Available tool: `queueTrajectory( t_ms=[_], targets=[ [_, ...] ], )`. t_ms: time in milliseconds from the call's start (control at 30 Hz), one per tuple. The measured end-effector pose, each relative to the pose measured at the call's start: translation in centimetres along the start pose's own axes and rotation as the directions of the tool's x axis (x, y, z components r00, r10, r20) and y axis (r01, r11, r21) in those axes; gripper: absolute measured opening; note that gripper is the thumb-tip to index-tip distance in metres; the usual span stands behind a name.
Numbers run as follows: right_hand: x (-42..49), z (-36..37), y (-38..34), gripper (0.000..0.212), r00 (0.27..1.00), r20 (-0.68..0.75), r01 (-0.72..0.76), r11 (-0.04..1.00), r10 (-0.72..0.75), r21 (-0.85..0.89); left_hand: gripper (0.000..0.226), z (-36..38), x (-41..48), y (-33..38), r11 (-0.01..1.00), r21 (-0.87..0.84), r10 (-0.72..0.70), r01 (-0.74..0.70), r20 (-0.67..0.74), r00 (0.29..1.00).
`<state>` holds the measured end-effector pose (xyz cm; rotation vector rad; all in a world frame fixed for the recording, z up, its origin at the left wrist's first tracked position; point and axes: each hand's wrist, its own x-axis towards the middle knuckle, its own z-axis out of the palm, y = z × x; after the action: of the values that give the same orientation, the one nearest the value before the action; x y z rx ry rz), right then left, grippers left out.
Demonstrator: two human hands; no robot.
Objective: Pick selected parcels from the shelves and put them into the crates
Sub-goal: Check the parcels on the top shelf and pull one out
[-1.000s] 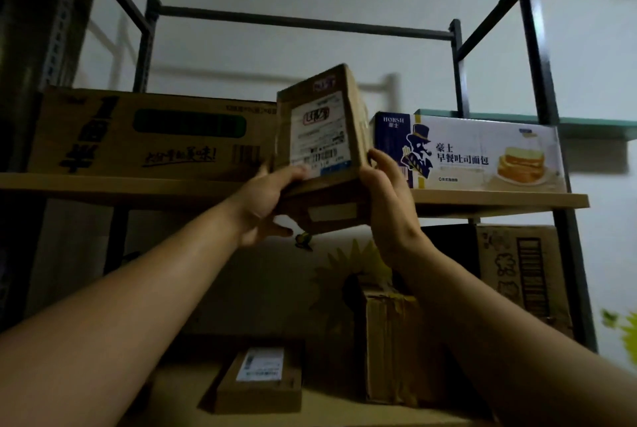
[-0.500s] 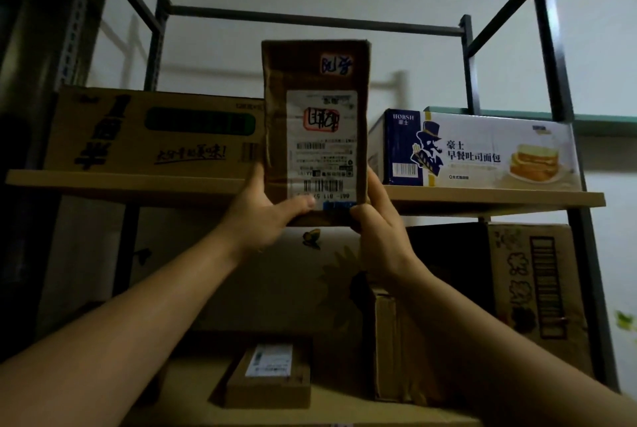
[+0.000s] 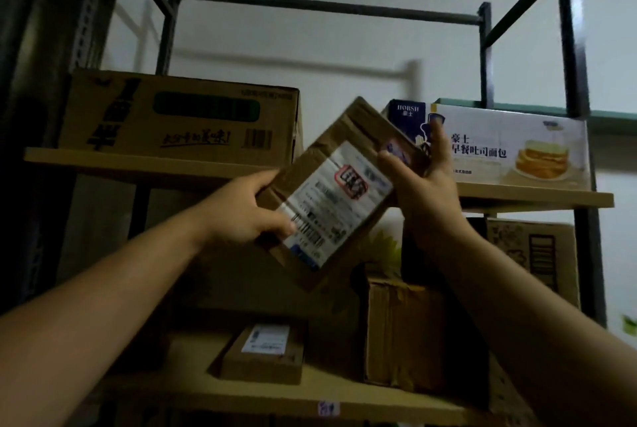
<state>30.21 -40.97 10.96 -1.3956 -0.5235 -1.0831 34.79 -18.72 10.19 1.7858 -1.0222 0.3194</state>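
Observation:
A flat brown cardboard parcel (image 3: 344, 164) with a white shipping label hangs in the air in front of the upper shelf (image 3: 144, 163), tilted with its top toward the right. My left hand (image 3: 248, 213) grips its lower left edge, thumb on the label by the barcode. At the parcel's upper right end is my right hand (image 3: 424, 182), thumb on the front and fingers behind it. No crate is in view.
On the upper shelf stand a large brown carton (image 3: 179, 116) at left and a white-and-blue bread box (image 3: 510, 144) at right. The lower shelf (image 3: 275, 395) holds a small labelled parcel (image 3: 265, 354), a taped brown box (image 3: 403, 333) and a printed carton (image 3: 534, 261). Black rack posts frame both sides.
The parcel, held upright above the shelf edge before, has come down and toward me and tipped to the right. My right hand has shifted from its lower edge to its upper right end.

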Motion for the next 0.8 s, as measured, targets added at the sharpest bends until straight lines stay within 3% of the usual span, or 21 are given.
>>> queueTrajectory(
  t_ms=[67, 100, 133, 200, 267, 367, 467, 533, 600, 633, 700, 800],
  targets=[
    [-0.6, -0.8, -0.7, 0.039, 0.998, 0.063, -0.019, 0.996, 0.024, -0.089, 0.062, 0.3, -1.1, 0.4, 1.0, -0.02, -0.008, 0.008, -0.016, 1.0],
    [-1.2, -1.0, -0.8, 0.023, 0.998, 0.051, -0.026, 0.993, 0.032, -0.116, 0.07, 0.6, -1.6, 0.4, 0.999, -0.034, -0.001, -0.002, -0.094, 0.996],
    [-2.0, -1.2, -0.8, 0.015, 0.999, 0.014, -0.034, 0.992, 0.035, -0.118, 0.076, 1.0, -2.0, 0.4, 0.998, -0.061, 0.012, -0.026, -0.211, 0.977],
    [-3.7, -1.4, -0.7, 0.012, 0.994, -0.094, -0.066, 0.992, 0.057, -0.103, 0.08, 2.0, -2.6, 0.2, 0.982, -0.168, -0.008, -0.084, -0.486, 0.874],
    [-5.4, -1.2, -1.0, 0.017, 0.978, -0.188, -0.11, 0.991, 0.093, -0.08, 0.081, 3.4, -3.7, 0.2, 0.952, -0.299, -0.128, -0.066, -0.584, 0.801],
    [-8.3, -0.5, -2.0, 0.025, 0.956, -0.252, -0.161, 0.987, 0.153, -0.013, 0.083, 6.2, -6.5, 0.3, 0.866, -0.5, -0.267, 0.001, -0.462, 0.846],
    [-11.7, -0.3, -3.2, 0.032, 0.947, -0.222, -0.247, 0.968, 0.234, -0.034, 0.056, 6.8, -9.0, 0.3, 0.773, -0.634, -0.339, -0.003, -0.417, 0.843],
    [-13.7, -0.9, -4.3, 0.055, 0.946, -0.187, -0.293, 0.945, 0.265, -0.145, 0.035, 5.7, -10.3, 0.3, 0.774, -0.633, -0.336, 0.014, -0.392, 0.857],
    [-15.4, -2.1, -5.6, 0.084, 0.949, -0.151, -0.304, 0.93, 0.277, -0.207, 0.031, 5.1, -11.5, 0.7, 0.819, -0.57, -0.293, 0.068, -0.314, 0.903],
    [-16.1, -2.8, -6.3, 0.088, 0.946, -0.125, -0.32, 0.918, 0.298, -0.235, 0.036, 5.2, -12.2, 1.2, 0.844, -0.528, -0.27, 0.093, -0.267, 0.925],
    [-17.8, -4.1, -7.8, 0.068, 0.926, -0.093, -0.375, 0.867, 0.365, -0.328, 0.052, 5.9, -13.2, 2.7, 0.872, -0.476, -0.243, 0.116, -0.214, 0.946],
    [-20.5, -6.0, -9.7, 0.035, 0.886, -0.185, -0.464, 0.81, 0.425, -0.358, 0.074, 8.4, -14.1, 5.8, 0.895, -0.442, -0.213, 0.067, -0.289, 0.933]
  ],
)
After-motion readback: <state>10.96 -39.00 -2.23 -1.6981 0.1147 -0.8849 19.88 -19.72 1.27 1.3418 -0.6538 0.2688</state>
